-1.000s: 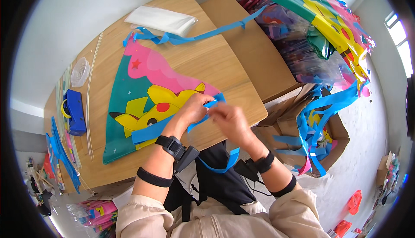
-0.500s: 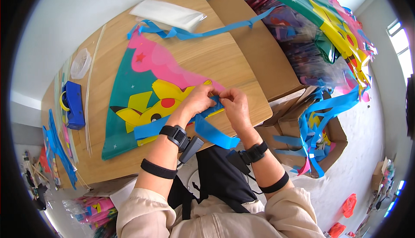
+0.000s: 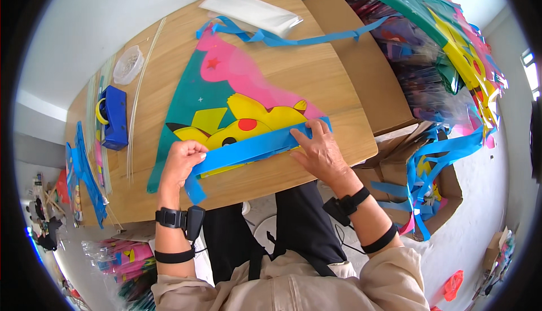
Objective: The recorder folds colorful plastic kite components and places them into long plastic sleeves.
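A folded triangular kite sheet (image 3: 240, 74) in pink, teal and yellow, with a cartoon figure on it, lies flat on the wooden table. Across its near edge runs a wide blue ribbon (image 3: 254, 143). My left hand (image 3: 183, 163) pinches the ribbon at its left part, where a short end (image 3: 195, 189) hangs down past the fingers. On the ribbon's right part my right hand (image 3: 322, 150) rests with fingers stretched and apart, pressing it against the kite. Another long blue ribbon (image 3: 305, 40) stretches from the kite's far tip toward the right.
At the table's left stand a blue tape dispenser (image 3: 115, 119) and a clear plastic tub (image 3: 129, 65), beside thin white rods (image 3: 141, 85). A stack of plastic bags (image 3: 251, 13) lies at the back. Cardboard boxes (image 3: 361, 74) with wrapped kites (image 3: 468, 46) are on the right.
My hands have moved apart, the left one toward the left. The blue ribbon, bunched between them before, now lies stretched along the kite's near edge. The right hand has opened out.
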{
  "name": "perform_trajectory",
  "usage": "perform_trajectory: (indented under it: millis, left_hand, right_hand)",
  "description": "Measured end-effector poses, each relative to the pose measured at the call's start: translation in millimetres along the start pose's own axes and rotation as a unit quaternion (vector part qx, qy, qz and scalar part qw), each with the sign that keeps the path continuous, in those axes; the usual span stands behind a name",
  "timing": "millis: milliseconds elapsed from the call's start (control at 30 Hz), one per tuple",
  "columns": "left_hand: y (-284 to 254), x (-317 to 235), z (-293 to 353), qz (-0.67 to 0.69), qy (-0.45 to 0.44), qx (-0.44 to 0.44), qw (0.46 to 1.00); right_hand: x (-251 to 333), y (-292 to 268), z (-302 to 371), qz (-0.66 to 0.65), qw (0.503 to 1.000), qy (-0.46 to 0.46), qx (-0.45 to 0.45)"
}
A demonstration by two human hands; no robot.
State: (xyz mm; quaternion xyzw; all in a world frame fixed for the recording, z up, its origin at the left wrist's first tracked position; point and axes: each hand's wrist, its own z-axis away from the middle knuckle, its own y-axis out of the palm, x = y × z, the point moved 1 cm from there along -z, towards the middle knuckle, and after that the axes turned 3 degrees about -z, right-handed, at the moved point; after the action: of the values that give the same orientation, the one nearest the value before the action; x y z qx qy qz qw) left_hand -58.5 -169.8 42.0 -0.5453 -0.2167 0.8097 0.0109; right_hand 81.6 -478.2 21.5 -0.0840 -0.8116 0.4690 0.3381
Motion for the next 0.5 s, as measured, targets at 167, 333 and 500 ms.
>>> perform_trajectory:
  millis: [167,333,500]
  left_hand:
    - [8,35,17,-0.228,0.136,-0.191,0.945]
    - [17,17,29,-0.492,0.294,-0.217,0.79]
    - [15,15,48,-0.479,0.31,-0.147,0.808]
  right_hand:
    - [4,11,1,0.184,0.979,-0.084,0.031]
    - [5,15,-4,0.29,0.943,-0.154,0.047]
    - [-1,11,-12,0.237,0.959,-0.133,0.078]
